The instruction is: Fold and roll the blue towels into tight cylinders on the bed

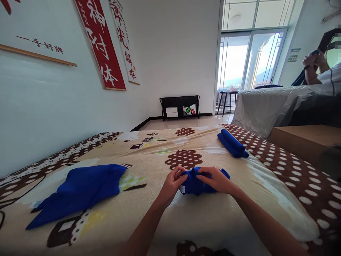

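Observation:
A rolled-up blue cloth (pixel 195 185) lies on the patterned blanket (pixel 160 220) in front of me. My left hand (pixel 173 182) grips its left end with bent fingers. My right hand (pixel 217 179) is closed over its top and right side. Both hands press on the same roll. A white label shows at the roll's left end.
A pile of loose blue cloths (pixel 80 190) lies at the left. Two finished blue rolls (pixel 232 143) rest at the far right of the blanket. A cardboard box (pixel 306 140) stands to the right. Another person (pixel 319 69) sits at the far right behind a covered sofa (pixel 269 106).

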Tool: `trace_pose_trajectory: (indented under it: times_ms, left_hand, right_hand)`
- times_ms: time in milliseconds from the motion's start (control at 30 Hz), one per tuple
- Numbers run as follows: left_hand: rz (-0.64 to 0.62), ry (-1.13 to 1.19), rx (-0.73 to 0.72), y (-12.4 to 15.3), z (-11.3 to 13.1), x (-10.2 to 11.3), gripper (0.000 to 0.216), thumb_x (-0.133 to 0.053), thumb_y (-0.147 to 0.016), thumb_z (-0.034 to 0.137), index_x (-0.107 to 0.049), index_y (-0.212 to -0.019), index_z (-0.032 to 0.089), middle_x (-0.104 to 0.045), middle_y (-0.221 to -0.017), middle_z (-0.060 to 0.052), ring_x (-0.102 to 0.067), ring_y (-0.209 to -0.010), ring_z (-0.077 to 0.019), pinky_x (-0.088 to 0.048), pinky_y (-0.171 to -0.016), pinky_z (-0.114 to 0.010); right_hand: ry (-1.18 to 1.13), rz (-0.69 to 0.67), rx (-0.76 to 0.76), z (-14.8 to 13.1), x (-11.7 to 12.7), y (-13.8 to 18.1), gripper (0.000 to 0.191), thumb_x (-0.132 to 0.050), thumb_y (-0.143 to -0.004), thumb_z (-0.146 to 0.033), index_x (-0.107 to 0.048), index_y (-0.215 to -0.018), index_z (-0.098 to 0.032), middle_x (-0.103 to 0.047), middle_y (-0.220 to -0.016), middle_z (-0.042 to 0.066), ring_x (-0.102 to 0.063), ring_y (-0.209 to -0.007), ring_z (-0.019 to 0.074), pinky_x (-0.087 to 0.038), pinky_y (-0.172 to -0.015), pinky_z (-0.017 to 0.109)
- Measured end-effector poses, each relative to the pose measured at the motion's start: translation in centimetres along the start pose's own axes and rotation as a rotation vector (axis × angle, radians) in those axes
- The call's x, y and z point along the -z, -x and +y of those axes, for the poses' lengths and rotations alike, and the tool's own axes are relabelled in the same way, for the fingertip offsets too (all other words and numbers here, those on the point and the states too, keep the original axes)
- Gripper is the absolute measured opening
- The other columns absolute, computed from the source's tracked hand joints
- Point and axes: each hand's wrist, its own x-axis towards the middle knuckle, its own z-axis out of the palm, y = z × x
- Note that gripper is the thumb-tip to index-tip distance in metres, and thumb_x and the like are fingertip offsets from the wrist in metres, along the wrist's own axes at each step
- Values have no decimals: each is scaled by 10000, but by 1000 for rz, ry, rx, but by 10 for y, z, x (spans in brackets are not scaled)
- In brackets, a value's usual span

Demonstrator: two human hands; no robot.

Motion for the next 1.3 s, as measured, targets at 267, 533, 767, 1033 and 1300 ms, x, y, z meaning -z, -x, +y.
trace_pose_trajectory:
  times_ms: [267, 533, 767, 1033, 1300]
  left_hand:
    - [4, 39, 33, 4, 1, 0, 325, -768, -810, 399, -548, -925, 189, -591, -806, 15, -496, -692, -81, -393, -616, -188]
    - [0, 86, 49, 0, -3, -5, 364, -793, -780, 401, -537, -934, 194, -588, -793, 22, -497, -681, -79, -401, -607, -180]
    - [-11, 119, 52, 0, -8, -5, 355, -800, -775, 379, -540, -936, 199, -597, -802, 21, -515, -681, -82, -412, -614, -180]
    - [63, 187, 92, -1, -11, -3, 402, -830, -731, 406, -567, -962, 208, -610, -779, 27, -550, -665, -94, -439, -603, -192]
    - [340, 253, -45, -14, 8, 33, 481, -895, -606, 400, -607, -928, 190, -648, -766, 21, -604, -651, -112, -481, -603, -204]
  right_hand:
    - [54, 1, 5, 2, 3, 5, 301, -538, -956, -451, -622, -851, -182, -593, -741, -10, -600, -677, 122, -434, -629, 227]
    - [45, 10, -26, 10, 4, 10, 317, -541, -952, -470, -606, -845, -179, -606, -747, -9, -604, -677, 122, -429, -630, 227]
    - [32, -2, -41, 10, 4, 12, 315, -538, -950, -476, -616, -864, -183, -588, -726, -11, -582, -668, 125, -416, -619, 232]
    - [55, 8, -29, 14, 1, 10, 342, -527, -951, -498, -619, -848, -185, -604, -740, -5, -577, -668, 126, -414, -617, 233]
    - [-87, 142, -126, 23, 44, 18, 459, -602, -865, -618, -638, -870, -160, -573, -649, -16, -543, -586, 118, -432, -578, 248]
